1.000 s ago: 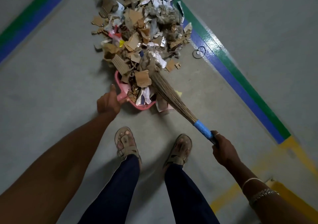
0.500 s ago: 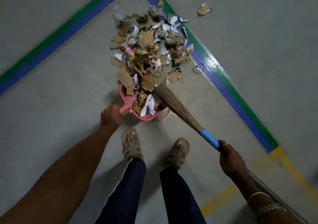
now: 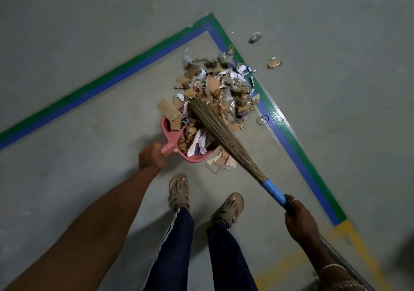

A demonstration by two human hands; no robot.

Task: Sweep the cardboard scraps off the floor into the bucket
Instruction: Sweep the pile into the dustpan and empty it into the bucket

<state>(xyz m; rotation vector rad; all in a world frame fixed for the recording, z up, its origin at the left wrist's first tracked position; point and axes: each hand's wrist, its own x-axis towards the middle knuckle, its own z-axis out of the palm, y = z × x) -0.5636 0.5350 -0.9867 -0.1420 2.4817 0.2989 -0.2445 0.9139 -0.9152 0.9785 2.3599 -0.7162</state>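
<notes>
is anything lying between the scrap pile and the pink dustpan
Nothing visible does: the scrap pile runs straight into the open mouth of the pink dustpan, and only the broom lies across the two.

Our left hand grips the pink dustpan by its handle. Our right hand holds the broom, bristles lying across the dustpan. Scraps fill the dustpan and heap just beyond it.
</notes>
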